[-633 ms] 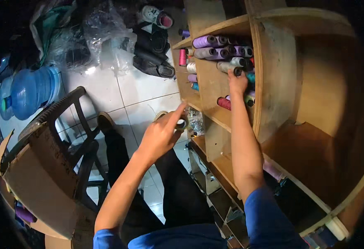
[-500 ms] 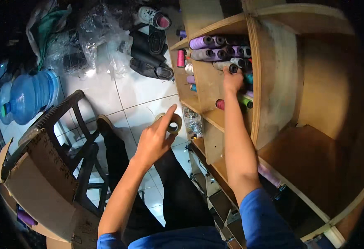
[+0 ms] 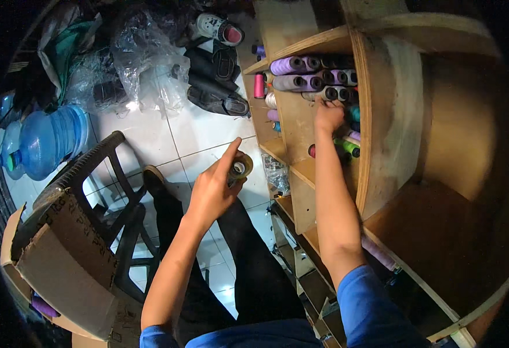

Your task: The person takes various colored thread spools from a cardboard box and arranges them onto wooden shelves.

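My left hand [image 3: 211, 194] is closed around a tan roll with a hollow core [image 3: 240, 167], its index finger stretched out past the roll. Whether the roll is tape or thread I cannot tell. My right hand [image 3: 328, 115] reaches into a wooden shelf compartment, its fingers curled at the end of a grey thread spool [image 3: 318, 94] in the lowest row of a stack. Above lie lilac thread spools [image 3: 287, 65] on their sides, dark ends towards me. Teal spools are partly hidden beside the hand. Lower down are a lime-green spool [image 3: 347, 145] and a red spool [image 3: 312, 151].
The wooden shelf [image 3: 390, 116] has upright dividers around my right arm. A pink spool [image 3: 258, 86] stands in a side compartment. To the left are a dark chair [image 3: 121, 174], a cardboard box [image 3: 63, 278] and a blue water bottle [image 3: 42, 139]. Shoes [image 3: 219, 101] and plastic sheeting lie on the tiled floor.
The view has shifted slightly. The grey spool at my right hand now sits more level with its neighbour. The left hand has turned the roll slightly.
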`<state>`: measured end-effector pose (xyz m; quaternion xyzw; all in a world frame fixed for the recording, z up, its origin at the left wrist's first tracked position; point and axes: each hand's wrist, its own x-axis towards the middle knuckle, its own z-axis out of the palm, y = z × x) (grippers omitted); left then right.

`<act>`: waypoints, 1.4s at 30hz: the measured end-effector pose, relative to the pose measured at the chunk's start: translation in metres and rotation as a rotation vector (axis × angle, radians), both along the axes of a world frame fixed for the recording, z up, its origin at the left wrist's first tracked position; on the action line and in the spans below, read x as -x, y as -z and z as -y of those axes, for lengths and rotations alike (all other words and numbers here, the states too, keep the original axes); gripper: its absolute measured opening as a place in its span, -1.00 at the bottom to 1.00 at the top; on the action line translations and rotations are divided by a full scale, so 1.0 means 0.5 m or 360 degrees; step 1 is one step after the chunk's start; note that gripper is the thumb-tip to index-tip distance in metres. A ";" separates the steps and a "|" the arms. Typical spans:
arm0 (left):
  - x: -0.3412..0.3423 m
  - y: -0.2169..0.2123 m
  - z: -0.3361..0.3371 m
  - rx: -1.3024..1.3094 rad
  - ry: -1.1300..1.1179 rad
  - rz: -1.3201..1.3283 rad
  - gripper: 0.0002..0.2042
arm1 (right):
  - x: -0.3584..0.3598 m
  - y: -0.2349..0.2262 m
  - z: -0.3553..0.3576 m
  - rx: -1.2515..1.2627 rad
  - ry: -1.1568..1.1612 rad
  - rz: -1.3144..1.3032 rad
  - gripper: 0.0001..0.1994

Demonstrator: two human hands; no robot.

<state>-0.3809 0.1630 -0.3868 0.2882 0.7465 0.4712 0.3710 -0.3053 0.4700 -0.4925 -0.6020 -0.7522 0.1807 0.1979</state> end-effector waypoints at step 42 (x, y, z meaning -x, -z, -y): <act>-0.003 0.099 0.051 0.0222 -0.0125 0.0126 -0.05 | 0.008 0.130 0.114 0.0386 -0.0109 -0.0826 -0.61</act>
